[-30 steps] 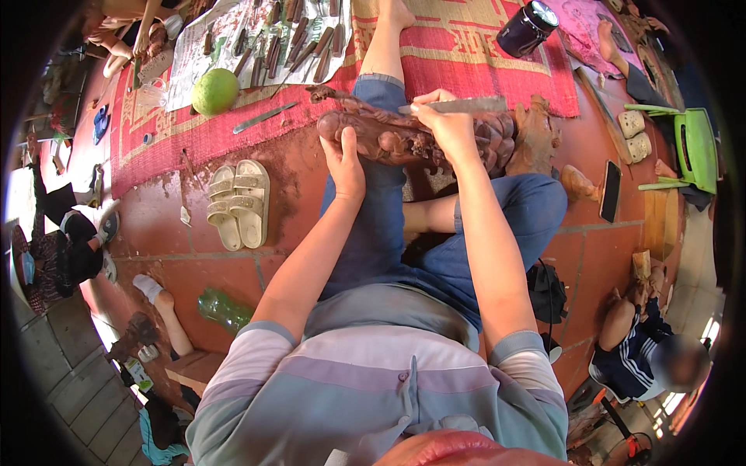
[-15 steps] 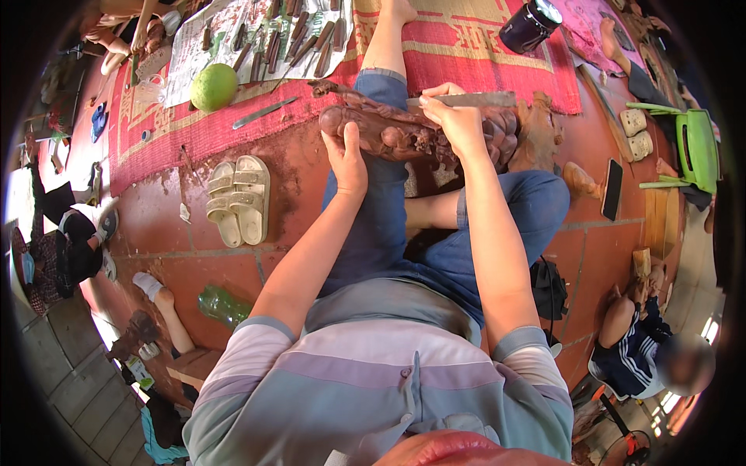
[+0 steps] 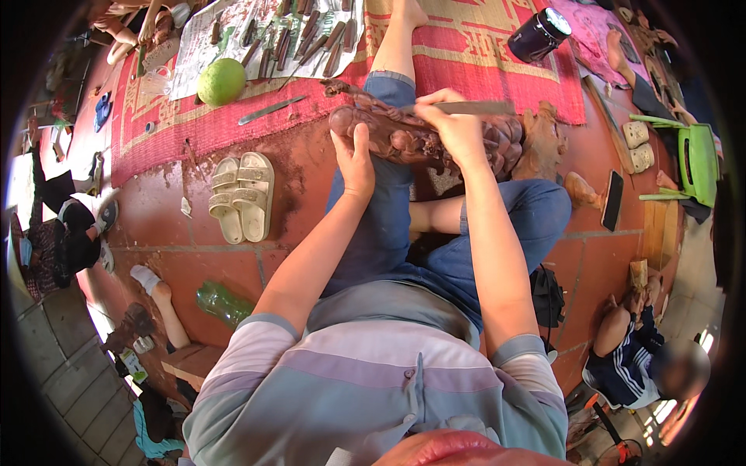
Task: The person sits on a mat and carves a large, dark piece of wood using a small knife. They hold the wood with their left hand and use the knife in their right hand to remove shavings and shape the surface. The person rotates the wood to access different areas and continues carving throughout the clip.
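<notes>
A dark reddish-brown wood carving (image 3: pixel 406 143) with rounded, knobbly relief lies across my outstretched leg. Its rounded left end rests in my left hand (image 3: pixel 357 167), thumb up on the near side and the other fingers partly hidden beneath. In my right hand (image 3: pixel 458 140), a long flat metal file (image 3: pixel 486 107) is pinched, lying level over the top of the carving and slightly smeared by motion. A paler, rough wooden piece (image 3: pixel 542 140) stands just past the carving's right end.
Beyond my leg, a red patterned mat (image 3: pixel 466 54) carries several wooden-handled carving tools (image 3: pixel 311 43) on a printed sheet, a green round fruit (image 3: pixel 221 81), a loose blade (image 3: pixel 272 109) and a dark jar (image 3: pixel 538 35). Beige sandals (image 3: pixel 242 198) lie left; a phone (image 3: pixel 612 200) lies right.
The file has slid slightly left over the carving with my right hand. My left hand keeps its hold. The whole view has shifted a little.
</notes>
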Demonstrator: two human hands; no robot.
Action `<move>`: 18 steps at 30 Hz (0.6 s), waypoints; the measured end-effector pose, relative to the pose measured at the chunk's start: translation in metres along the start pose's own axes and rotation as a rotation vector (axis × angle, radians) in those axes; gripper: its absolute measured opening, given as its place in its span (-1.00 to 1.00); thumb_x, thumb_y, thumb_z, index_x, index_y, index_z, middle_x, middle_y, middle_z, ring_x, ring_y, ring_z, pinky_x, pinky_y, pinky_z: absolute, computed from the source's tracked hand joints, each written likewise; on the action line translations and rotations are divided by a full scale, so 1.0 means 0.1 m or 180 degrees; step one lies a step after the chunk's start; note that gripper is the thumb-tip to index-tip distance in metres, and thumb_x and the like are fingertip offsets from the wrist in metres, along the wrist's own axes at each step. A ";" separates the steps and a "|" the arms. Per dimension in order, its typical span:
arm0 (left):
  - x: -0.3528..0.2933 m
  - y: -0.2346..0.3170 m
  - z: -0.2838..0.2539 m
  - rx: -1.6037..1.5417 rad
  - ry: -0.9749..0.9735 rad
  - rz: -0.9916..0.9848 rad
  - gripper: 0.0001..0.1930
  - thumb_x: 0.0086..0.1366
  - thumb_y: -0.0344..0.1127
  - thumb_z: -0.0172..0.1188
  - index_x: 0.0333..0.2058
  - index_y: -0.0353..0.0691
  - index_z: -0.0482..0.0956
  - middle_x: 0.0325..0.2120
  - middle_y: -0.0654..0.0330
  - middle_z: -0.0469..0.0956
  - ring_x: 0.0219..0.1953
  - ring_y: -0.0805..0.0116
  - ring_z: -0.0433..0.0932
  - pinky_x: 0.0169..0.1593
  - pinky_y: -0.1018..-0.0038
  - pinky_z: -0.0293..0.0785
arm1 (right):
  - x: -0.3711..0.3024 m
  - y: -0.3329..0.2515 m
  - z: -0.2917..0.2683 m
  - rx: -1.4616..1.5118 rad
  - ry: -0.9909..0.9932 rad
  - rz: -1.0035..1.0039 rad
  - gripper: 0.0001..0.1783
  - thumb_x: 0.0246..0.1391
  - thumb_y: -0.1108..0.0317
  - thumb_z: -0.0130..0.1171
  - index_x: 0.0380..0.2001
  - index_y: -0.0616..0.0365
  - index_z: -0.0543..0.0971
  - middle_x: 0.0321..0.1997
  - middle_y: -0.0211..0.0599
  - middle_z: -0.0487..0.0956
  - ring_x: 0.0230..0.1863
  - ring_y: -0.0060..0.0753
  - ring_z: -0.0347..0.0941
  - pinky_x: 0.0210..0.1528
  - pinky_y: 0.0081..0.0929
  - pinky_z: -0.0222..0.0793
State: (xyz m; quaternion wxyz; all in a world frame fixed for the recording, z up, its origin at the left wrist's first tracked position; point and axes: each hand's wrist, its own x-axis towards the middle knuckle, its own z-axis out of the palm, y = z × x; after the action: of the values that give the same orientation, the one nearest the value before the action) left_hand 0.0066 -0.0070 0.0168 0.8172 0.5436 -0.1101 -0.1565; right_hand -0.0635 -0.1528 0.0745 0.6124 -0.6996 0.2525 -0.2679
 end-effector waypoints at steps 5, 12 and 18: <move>0.02 -0.01 -0.03 0.0079 -0.0045 -0.0010 -0.52 0.34 -0.21 -0.02 0.15 -0.25 0.11 0.03 0.16 0.26 0.06 0.36 0.26 0.16 0.43 0.14 | -0.11 -0.18 0.23 -0.0406 -0.0171 -0.0350 -0.91 -0.13 0.45 0.25 -0.50 0.22 0.57 -0.52 -0.38 0.58 -0.45 -0.63 0.45 -0.35 -0.63 0.34; 0.01 0.01 -0.01 0.0111 -0.0038 0.0073 -0.54 0.34 -0.21 -0.03 0.13 -0.25 0.14 0.01 0.16 0.28 0.06 0.36 0.26 0.16 0.43 0.14 | -0.04 -0.08 0.09 -0.0151 -0.0017 -0.0081 -0.93 -0.05 0.47 0.22 -0.46 0.21 0.54 -0.48 -0.47 0.53 -0.40 -0.71 0.38 -0.33 -0.67 0.29; 0.01 0.02 -0.01 -0.0073 0.0008 -0.0067 -0.52 0.31 -0.28 0.03 0.13 -0.29 0.12 0.02 0.14 0.29 0.07 0.35 0.28 0.16 0.44 0.17 | 0.00 0.02 0.03 0.0005 0.0310 0.0174 -0.92 -0.10 0.46 0.24 -0.51 0.24 0.56 -0.52 -0.41 0.57 -0.43 -0.66 0.44 -0.32 -0.65 0.34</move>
State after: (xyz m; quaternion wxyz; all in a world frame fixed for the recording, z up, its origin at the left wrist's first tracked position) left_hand 0.0081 -0.0056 0.0181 0.8218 0.5356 -0.1016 -0.1657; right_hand -0.0616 -0.1510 0.0720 0.6070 -0.6781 0.3008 -0.2849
